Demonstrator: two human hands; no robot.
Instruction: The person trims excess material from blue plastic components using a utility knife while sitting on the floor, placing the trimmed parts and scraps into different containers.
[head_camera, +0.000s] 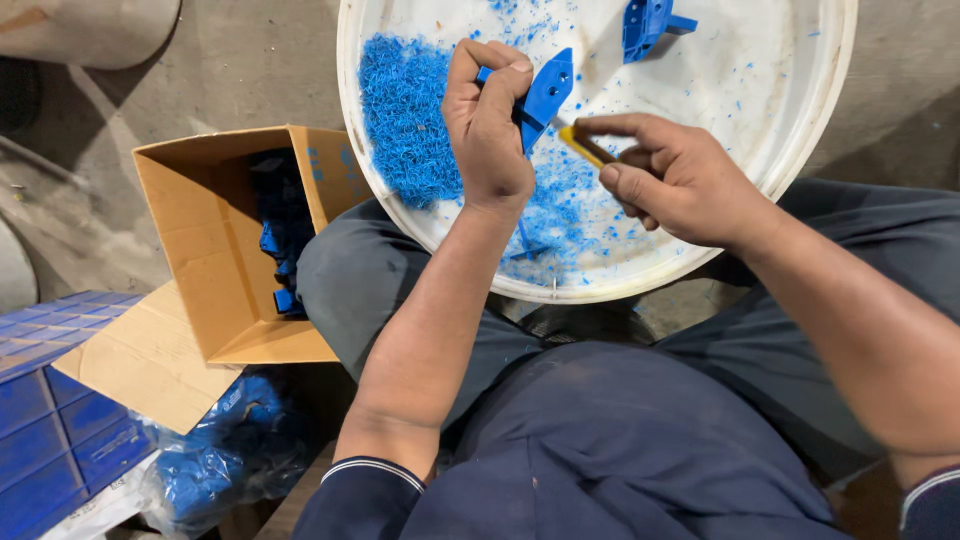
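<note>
A blue plastic part is gripped in the left hand, the fingers curled over its upper left end, and it is held tilted above the white round tray. A small knife with a yellow handle is pinched in the right hand between thumb and forefinger, and its tip is set against the lower right edge of the blue plastic part. Both hands are thus closed around what they hold, and they are placed just beside each other over the near middle of the tray.

A thick heap of blue shavings is spread over the left side of the tray, and more flakes are scattered beneath the hands. A second blue part is seen lying at the far edge of the tray, well apart from the hands.

The tray is rested on the person's lap, across the dark trousers. To the left, an open cardboard box is stood on the floor, and more blue parts are stacked inside it. Near that box, at the near left, a clear bag of blue pieces is laid, and blue plastic crates are seen at the left edge.
</note>
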